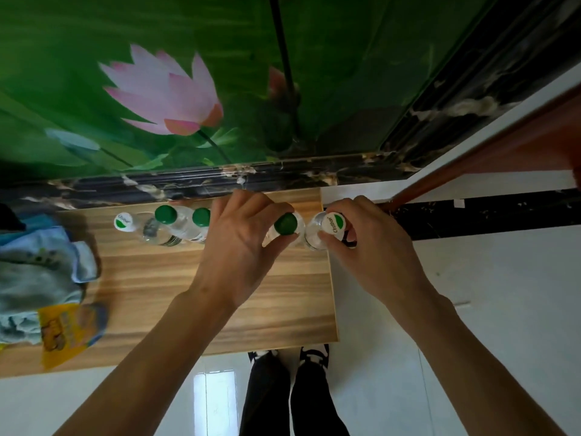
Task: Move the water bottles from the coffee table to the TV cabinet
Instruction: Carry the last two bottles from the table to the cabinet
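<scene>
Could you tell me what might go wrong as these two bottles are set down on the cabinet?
1. The right hand holds its white-capped bottle at the cabinet top's right edge; set down there, it could tip off.
2. The left hand grips the green-capped bottle close beside it; the two may knock together.

I see green caps [165, 214] on clear bottles [188, 226], wood-grain cabinet top [188, 278], pink lotus mural [163, 92].
</scene>
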Demonstrator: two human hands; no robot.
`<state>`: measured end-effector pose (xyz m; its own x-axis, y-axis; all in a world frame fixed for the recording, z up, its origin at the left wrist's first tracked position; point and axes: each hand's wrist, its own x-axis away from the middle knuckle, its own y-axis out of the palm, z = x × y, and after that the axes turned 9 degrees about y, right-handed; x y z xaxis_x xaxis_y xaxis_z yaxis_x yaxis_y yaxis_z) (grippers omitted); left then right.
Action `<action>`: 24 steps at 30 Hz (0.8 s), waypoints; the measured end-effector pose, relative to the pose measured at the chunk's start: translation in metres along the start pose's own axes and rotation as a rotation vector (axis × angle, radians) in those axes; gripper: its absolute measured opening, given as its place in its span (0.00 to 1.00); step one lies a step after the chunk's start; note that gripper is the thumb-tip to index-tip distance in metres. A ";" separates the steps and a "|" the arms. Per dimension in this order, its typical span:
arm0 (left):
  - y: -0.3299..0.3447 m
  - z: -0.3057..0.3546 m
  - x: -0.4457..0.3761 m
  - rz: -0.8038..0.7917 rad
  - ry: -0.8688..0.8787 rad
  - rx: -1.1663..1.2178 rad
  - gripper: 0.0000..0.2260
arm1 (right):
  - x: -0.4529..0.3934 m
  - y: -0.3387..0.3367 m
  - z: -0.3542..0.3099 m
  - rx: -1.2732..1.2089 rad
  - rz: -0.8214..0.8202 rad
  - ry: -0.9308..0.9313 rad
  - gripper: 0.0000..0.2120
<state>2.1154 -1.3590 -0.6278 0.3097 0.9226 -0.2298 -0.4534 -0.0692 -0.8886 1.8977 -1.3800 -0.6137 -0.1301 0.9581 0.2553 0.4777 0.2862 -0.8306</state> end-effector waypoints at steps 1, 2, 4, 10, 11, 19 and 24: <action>0.003 -0.003 -0.002 -0.008 -0.004 -0.006 0.15 | -0.004 0.004 0.001 0.004 0.005 -0.005 0.16; 0.006 -0.005 -0.004 -0.017 -0.008 -0.009 0.15 | -0.007 0.007 0.001 0.011 0.012 -0.015 0.16; 0.011 -0.010 -0.008 -0.041 -0.017 -0.017 0.15 | -0.013 0.013 0.003 0.039 0.022 -0.032 0.16; 0.022 -0.024 -0.010 -0.093 -0.028 -0.034 0.13 | -0.030 0.026 0.006 0.100 0.033 -0.057 0.17; 0.024 -0.025 -0.009 -0.104 -0.033 -0.026 0.13 | -0.031 0.027 0.006 0.115 0.034 -0.065 0.16; 0.037 -0.033 -0.002 -0.114 -0.053 -0.020 0.13 | -0.040 0.040 0.009 0.178 0.006 -0.077 0.16; 0.043 -0.037 -0.001 -0.125 -0.066 -0.020 0.14 | -0.043 0.049 0.013 0.163 -0.001 -0.059 0.17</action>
<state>2.1263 -1.3773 -0.6808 0.3068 0.9475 -0.0904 -0.3980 0.0414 -0.9164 1.9159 -1.4067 -0.6719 -0.1839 0.9555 0.2307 0.3311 0.2812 -0.9007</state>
